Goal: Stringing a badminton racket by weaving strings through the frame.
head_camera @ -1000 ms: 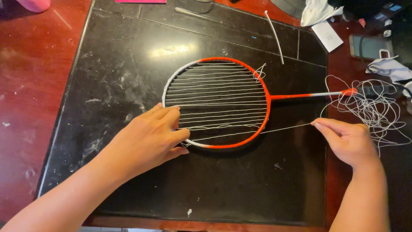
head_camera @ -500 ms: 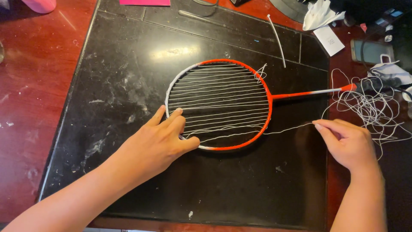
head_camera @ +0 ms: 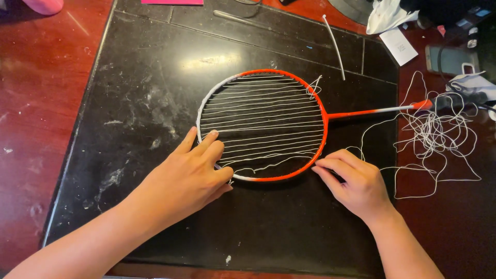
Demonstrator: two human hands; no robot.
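A badminton racket with a red and white frame (head_camera: 323,111) lies flat on a black mat (head_camera: 155,77), its head partly strung with white string running across. My left hand (head_camera: 188,173) clamps the lower left of the frame, fingers on the strings and thumb along the rim. My right hand (head_camera: 354,183) is at the lower right of the frame, its fingertips pinched on the loose white string (head_camera: 268,166) where it leaves the rim. The rest of that string lies in a loose tangle (head_camera: 434,129) by the red shaft (head_camera: 361,112) and the handle.
The mat lies on a red-brown table (head_camera: 36,103). A thin white rod (head_camera: 335,46) rests at the back of the mat. A paper slip (head_camera: 398,45), crumpled white cloth (head_camera: 385,13) and a phone (head_camera: 447,57) crowd the back right corner.
My right hand has moved left along the string from beside the tangle to the frame's lower right rim. The taut string has gone slack. My left hand stays on the frame.
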